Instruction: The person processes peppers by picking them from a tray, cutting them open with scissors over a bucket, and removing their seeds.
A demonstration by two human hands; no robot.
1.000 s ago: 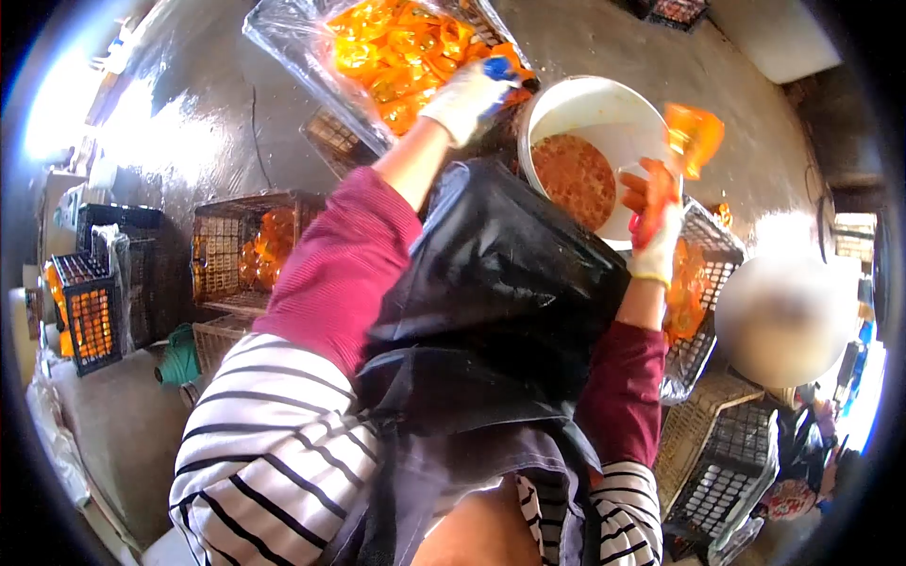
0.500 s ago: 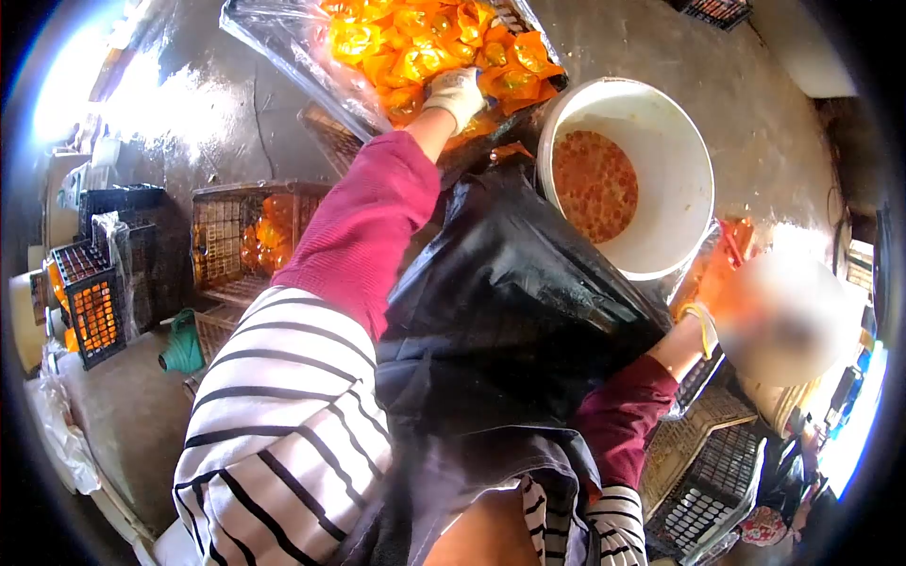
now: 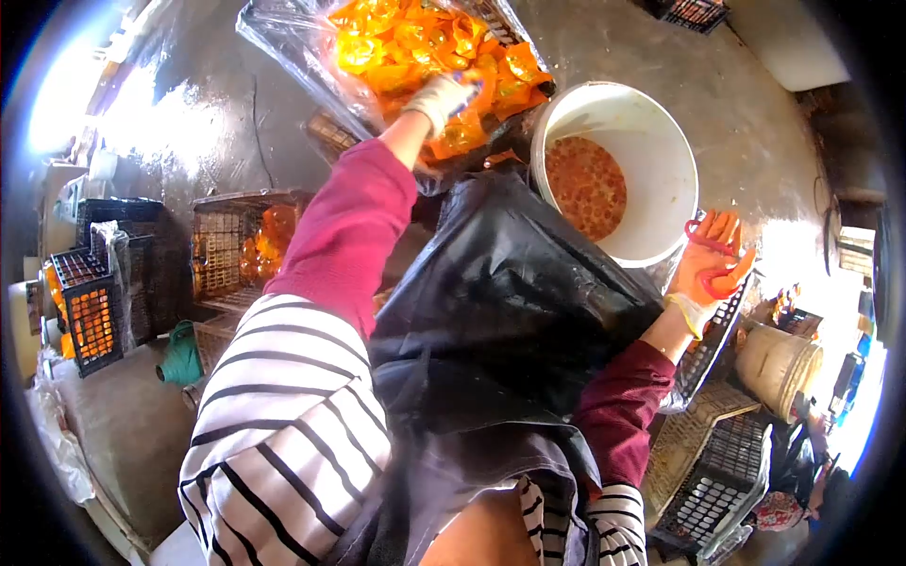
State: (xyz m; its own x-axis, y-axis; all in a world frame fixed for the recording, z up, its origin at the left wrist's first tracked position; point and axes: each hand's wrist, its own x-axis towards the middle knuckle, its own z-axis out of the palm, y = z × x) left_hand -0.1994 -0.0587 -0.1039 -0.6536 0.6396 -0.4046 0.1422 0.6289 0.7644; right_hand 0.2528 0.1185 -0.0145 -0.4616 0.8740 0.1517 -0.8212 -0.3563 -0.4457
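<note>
My left hand (image 3: 445,100), in a pale glove with blue on it, reaches into glossy orange pieces (image 3: 401,40) heaped in a crate lined with clear plastic (image 3: 307,71). Its fingertips are blurred among the pieces, so whether they grip one cannot be made out. My right hand (image 3: 706,266), in an orange-red glove, is raised palm up at the right with its fingers apart and nothing visible in it. Beside it stands a white bucket (image 3: 661,179) holding a reddish-orange liquid (image 3: 585,189) with round bits in it. A plastic-lined dark crate (image 3: 700,354) lies under my right wrist.
A black apron (image 3: 510,292) covers my lap. At the left stand a crate with orange pieces (image 3: 212,247), black crates (image 3: 94,325) and a green object (image 3: 181,354). Further crates (image 3: 713,481) and a pale bucket (image 3: 774,368) are at the lower right.
My right hand has come up into clear sight with its fingers spread, apart from the blurred area that hid it. My left hand has shifted slightly left and down in the view.
</note>
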